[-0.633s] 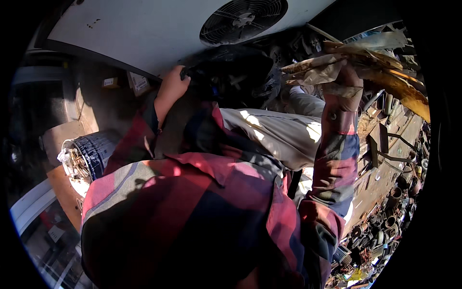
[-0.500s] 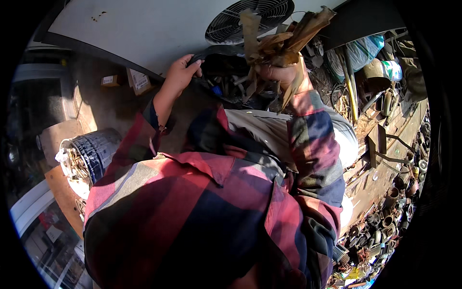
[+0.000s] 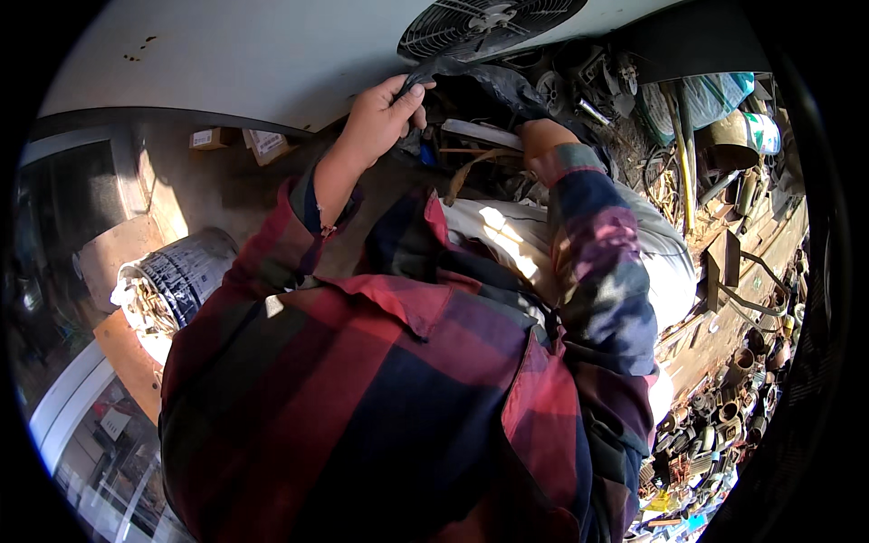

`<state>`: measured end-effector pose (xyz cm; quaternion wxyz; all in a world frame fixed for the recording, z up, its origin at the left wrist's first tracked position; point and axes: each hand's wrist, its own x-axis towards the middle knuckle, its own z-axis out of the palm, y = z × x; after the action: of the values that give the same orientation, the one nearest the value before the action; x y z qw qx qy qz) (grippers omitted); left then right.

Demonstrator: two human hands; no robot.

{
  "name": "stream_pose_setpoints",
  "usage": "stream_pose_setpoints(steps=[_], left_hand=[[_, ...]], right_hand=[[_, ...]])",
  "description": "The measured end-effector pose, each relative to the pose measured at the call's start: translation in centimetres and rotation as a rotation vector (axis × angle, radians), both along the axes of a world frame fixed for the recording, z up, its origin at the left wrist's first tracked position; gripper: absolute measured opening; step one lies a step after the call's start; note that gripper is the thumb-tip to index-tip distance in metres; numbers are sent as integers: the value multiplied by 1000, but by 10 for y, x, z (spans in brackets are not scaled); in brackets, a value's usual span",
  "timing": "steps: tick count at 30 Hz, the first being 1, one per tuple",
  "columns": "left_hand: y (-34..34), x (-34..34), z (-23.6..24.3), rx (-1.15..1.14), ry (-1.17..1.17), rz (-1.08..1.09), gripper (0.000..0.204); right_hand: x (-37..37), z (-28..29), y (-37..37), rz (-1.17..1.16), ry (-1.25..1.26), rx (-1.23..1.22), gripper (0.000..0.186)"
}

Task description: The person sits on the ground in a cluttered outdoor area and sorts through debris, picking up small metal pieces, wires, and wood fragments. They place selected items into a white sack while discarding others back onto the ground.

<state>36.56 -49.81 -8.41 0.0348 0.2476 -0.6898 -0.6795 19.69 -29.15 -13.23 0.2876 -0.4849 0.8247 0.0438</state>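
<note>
My left hand (image 3: 385, 122) pinches the rim of a black plastic bag (image 3: 493, 83) below the round fan grille (image 3: 489, 20) of a white housing (image 3: 204, 63). My right hand (image 3: 546, 143) reaches down into the bag's opening; its fingers and whatever may be in them are hidden. Inside and around the opening lie a pale flat strip (image 3: 480, 130), dark scraps and a brown crumpled strip (image 3: 469, 170).
A white bucket (image 3: 190, 281) of small pieces stands at the left beside glass panes (image 3: 63, 244) and small boxes (image 3: 215, 138). On the right are poles (image 3: 683, 163), a light-blue sack (image 3: 706, 90), wooden boards, a bent metal frame (image 3: 756, 290) and piles of metal parts (image 3: 724, 412).
My right hand has moved from the right into the bag, and the brown scraps it held are mostly out of sight. My left hand has risen and moved rightward, lifting the bag's rim.
</note>
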Motion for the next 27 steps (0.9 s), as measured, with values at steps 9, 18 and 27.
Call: stream_pose_setpoints(steps=[9, 18, 27], left_hand=[[22, -13, 11, 72, -14, -49, 33], [-7, -24, 0, 87, 46, 103, 37], [12, -31, 9, -26, 16, 45, 42]], right_hand=[[-5, 23, -58, -311, 193, -141, 38], [-89, -21, 19, -350, -39, -220, 48], [-91, -6, 53, -324, 168, -199, 32]])
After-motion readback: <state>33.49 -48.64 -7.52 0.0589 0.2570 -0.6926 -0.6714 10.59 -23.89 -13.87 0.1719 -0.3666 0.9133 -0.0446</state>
